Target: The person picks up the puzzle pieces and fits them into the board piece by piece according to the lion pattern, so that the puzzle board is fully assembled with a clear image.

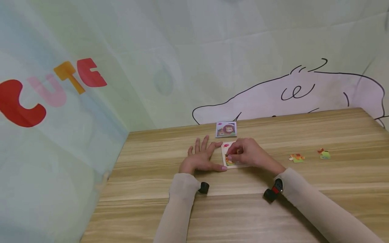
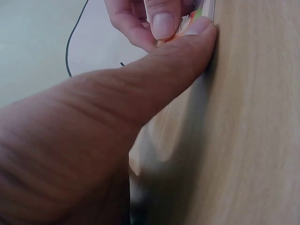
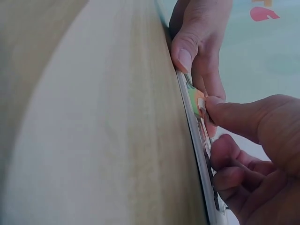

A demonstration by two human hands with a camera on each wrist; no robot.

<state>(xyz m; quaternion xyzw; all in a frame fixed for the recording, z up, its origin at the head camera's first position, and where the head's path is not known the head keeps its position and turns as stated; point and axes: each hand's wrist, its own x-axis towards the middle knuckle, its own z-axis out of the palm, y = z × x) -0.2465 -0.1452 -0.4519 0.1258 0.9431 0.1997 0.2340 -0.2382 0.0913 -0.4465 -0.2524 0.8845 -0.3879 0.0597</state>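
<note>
A small puzzle board (image 1: 224, 159) with a pale border and a pink mark in its upper left corner lies flat on the table. My left hand (image 1: 201, 160) rests at its left side with fingers spread; the thumb touches the lower left corner and the index finger reaches the upper left one. Over the board, my right hand (image 1: 250, 152) pinches an orange and green puzzle piece (image 3: 196, 98) between thumb and fingertips, at the board's left part. In the right wrist view this piece stands tilted up from the board. The hand covers most of the board's right side.
Just behind the board lies a picture card (image 1: 226, 130) with a lion. Two loose puzzle pieces, one orange and green (image 1: 297, 158) and one red and green (image 1: 324, 154), lie to the right on the wooden table (image 1: 237, 216). A printed cloth backdrop (image 1: 182, 60) rises behind.
</note>
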